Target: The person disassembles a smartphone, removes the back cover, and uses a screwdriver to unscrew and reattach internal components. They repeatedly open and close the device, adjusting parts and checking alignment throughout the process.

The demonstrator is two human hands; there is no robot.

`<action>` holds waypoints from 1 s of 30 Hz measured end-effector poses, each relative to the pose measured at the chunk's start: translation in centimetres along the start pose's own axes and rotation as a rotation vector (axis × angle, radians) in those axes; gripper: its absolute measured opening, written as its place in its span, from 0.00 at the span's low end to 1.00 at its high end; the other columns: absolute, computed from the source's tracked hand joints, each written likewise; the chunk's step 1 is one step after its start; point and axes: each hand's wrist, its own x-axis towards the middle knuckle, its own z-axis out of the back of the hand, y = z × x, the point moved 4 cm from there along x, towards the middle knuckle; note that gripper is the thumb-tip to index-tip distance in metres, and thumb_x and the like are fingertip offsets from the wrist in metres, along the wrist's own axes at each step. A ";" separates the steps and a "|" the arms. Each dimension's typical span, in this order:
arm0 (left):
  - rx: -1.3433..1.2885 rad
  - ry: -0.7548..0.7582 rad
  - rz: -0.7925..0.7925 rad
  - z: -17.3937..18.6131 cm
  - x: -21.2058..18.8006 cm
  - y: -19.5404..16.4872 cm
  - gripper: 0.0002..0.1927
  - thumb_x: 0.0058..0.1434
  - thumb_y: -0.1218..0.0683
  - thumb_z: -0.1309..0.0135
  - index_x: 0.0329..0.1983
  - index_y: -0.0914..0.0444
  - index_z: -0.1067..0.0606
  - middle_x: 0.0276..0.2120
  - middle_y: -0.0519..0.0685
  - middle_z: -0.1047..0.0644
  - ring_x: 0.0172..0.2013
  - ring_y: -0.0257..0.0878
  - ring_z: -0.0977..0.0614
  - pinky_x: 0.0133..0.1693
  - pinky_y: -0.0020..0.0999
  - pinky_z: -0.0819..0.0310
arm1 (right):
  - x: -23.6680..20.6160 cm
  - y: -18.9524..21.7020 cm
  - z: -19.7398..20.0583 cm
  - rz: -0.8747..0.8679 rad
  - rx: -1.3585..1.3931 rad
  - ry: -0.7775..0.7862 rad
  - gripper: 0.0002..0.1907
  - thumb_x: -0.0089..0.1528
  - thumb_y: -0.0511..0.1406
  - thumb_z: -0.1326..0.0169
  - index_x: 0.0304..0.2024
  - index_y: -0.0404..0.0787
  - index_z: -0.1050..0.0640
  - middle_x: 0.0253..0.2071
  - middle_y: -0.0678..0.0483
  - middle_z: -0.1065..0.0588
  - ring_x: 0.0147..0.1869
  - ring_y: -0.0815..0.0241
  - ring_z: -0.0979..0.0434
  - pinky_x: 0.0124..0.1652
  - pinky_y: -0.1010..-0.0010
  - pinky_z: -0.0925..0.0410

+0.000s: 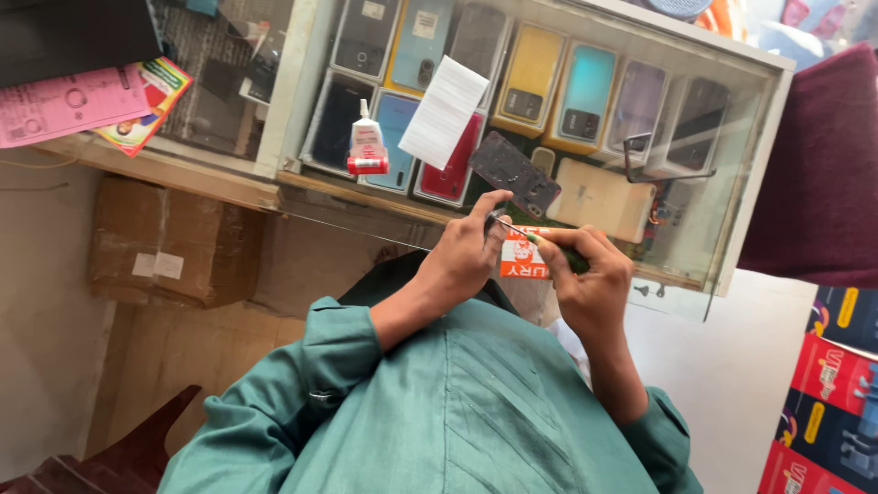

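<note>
My left hand [466, 261] pinches a small part, right hand [585, 274] grips screwdriver [540, 242]; tip slip could flick it away.

We see both forearms, in rolled green sleeves, converging toward twelve o'clock; our left hand [471, 252] pinches with curled fingers, our right hand [590, 274] closes in a fist-like grip.

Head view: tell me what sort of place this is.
Probably a phone repair stall: a glass case filled with phone backs, a glue tube on top, and the right hand working a small tool.
</note>
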 end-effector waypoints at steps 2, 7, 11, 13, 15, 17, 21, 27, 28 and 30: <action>-0.026 0.007 -0.012 -0.1 0.1 0.0 0.21 0.72 0.51 0.54 0.66 0.60 0.34 0.31 0.60 0.20 0.37 0.57 0.16 0.40 0.48 0.24 | 0.0 -1.3 -0.3 -0.262 0.029 0.062 0.07 0.67 0.33 0.41 0.40 0.34 0.16 0.25 0.52 0.25 0.28 0.62 0.26 0.32 0.70 0.34; 0.002 0.015 0.045 -0.1 0.1 0.1 0.21 0.72 0.51 0.54 0.66 0.60 0.33 0.29 0.62 0.21 0.34 0.58 0.17 0.39 0.49 0.26 | 0.0 -0.3 -0.3 -0.055 0.005 0.027 0.06 0.63 0.31 0.38 0.41 0.33 0.19 0.33 0.53 0.24 0.36 0.63 0.25 0.38 0.72 0.31; -0.036 -0.009 -0.043 0.1 0.2 -0.4 0.21 0.72 0.52 0.54 0.66 0.61 0.34 0.31 0.61 0.20 0.36 0.58 0.17 0.39 0.48 0.24 | 0.1 -0.2 -0.2 -0.153 0.051 0.018 0.09 0.61 0.31 0.37 0.42 0.34 0.20 0.33 0.53 0.24 0.33 0.62 0.26 0.35 0.72 0.32; -0.021 -0.008 -0.004 0.2 0.2 -0.2 0.21 0.72 0.51 0.54 0.67 0.61 0.34 0.31 0.61 0.21 0.36 0.58 0.17 0.40 0.47 0.24 | 0.2 -0.1 -0.4 -0.143 0.055 0.028 0.10 0.59 0.32 0.37 0.42 0.35 0.19 0.31 0.51 0.26 0.32 0.60 0.27 0.35 0.71 0.33; -0.018 0.015 0.036 0.0 0.3 0.1 0.22 0.72 0.51 0.54 0.67 0.60 0.34 0.30 0.61 0.21 0.35 0.58 0.17 0.40 0.47 0.25 | 0.3 0.1 -0.3 -0.089 -0.067 -0.007 0.06 0.62 0.31 0.36 0.41 0.36 0.15 0.28 0.50 0.27 0.33 0.58 0.28 0.35 0.69 0.34; -0.009 0.036 0.073 -0.1 0.4 0.4 0.23 0.71 0.51 0.54 0.68 0.60 0.35 0.30 0.61 0.20 0.34 0.58 0.17 0.41 0.47 0.25 | 0.5 -0.4 -0.4 -0.104 -0.066 0.030 0.05 0.64 0.32 0.37 0.39 0.35 0.17 0.29 0.51 0.25 0.32 0.60 0.27 0.36 0.70 0.34; -0.032 -0.023 -0.054 0.3 0.5 0.3 0.23 0.72 0.51 0.55 0.68 0.62 0.35 0.35 0.61 0.19 0.40 0.58 0.17 0.43 0.46 0.24 | 0.1 -0.8 -0.9 -0.014 -0.026 0.024 0.08 0.63 0.33 0.38 0.42 0.34 0.19 0.31 0.51 0.24 0.35 0.63 0.25 0.37 0.72 0.32; -0.023 -0.011 0.015 1.1 1.3 1.4 0.26 0.72 0.50 0.53 0.72 0.61 0.36 0.30 0.60 0.20 0.36 0.54 0.17 0.41 0.44 0.24 | 0.4 -6.4 -1.9 -0.541 0.422 0.176 0.15 0.68 0.31 0.47 0.58 0.38 0.20 0.30 0.56 0.22 0.28 0.69 0.30 0.30 0.74 0.36; -0.055 -0.022 0.078 1.4 1.6 2.0 0.27 0.71 0.49 0.53 0.71 0.60 0.36 0.28 0.59 0.20 0.33 0.50 0.16 0.39 0.42 0.23 | 0.7 -6.9 -2.0 -0.458 0.415 0.168 0.16 0.68 0.30 0.47 0.58 0.37 0.21 0.33 0.57 0.25 0.31 0.69 0.30 0.33 0.75 0.35; -0.240 -0.042 0.151 2.2 2.2 3.0 0.28 0.70 0.47 0.52 0.71 0.60 0.36 0.29 0.56 0.20 0.31 0.43 0.17 0.35 0.39 0.21 | 1.8 -8.1 -2.0 -0.287 0.393 0.143 0.17 0.67 0.29 0.46 0.59 0.35 0.22 0.40 0.60 0.30 0.37 0.70 0.29 0.38 0.75 0.32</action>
